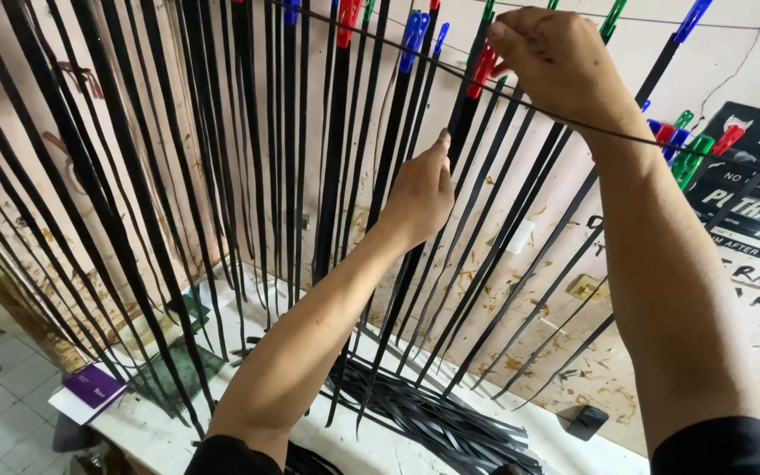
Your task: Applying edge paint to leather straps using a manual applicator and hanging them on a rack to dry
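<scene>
Many long black strips [222, 176] hang from a thin line [380, 40], held by coloured clothespins. My left hand [420, 195] pinches one black strip [402, 290] near its upper part. Raised higher, my right hand [556, 62] closes its fingers on a red clothespin [484, 69] at the line, above that strip. Blue clothespins [413, 35] and another red one [347, 19] sit on the line to the left.
A white table [147, 427] below carries a heap of loose black strips [433, 413], a purple card [94, 385] and a small black object [584, 420]. Spare green, red and blue clothespins [692, 145] hang at right beside a black printed sheet [758, 202] on the stained wall.
</scene>
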